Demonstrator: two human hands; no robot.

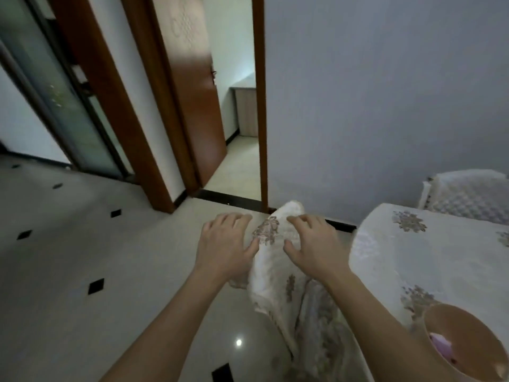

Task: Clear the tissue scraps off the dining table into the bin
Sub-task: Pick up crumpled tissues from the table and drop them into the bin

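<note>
A beige bin [476, 329] stands at the lower right against the dining table [429, 260], which wears a white floral tablecloth. A pink object [441, 343] lies inside the bin. No tissue scraps show on the part of the table in view. My left hand [225, 244] and my right hand [314, 244] reach forward with fingers spread. They rest on either side of the top of a chair back [275, 260] draped in the same white floral cloth, left of the table. Neither hand holds a scrap.
A second covered chair [468, 194] stands behind the table against the grey wall. An open wooden door [192, 100] leads to another room ahead. Glass sliding doors [63, 100] are at the left. Glossy tiled floor [82, 257] spreads to the left.
</note>
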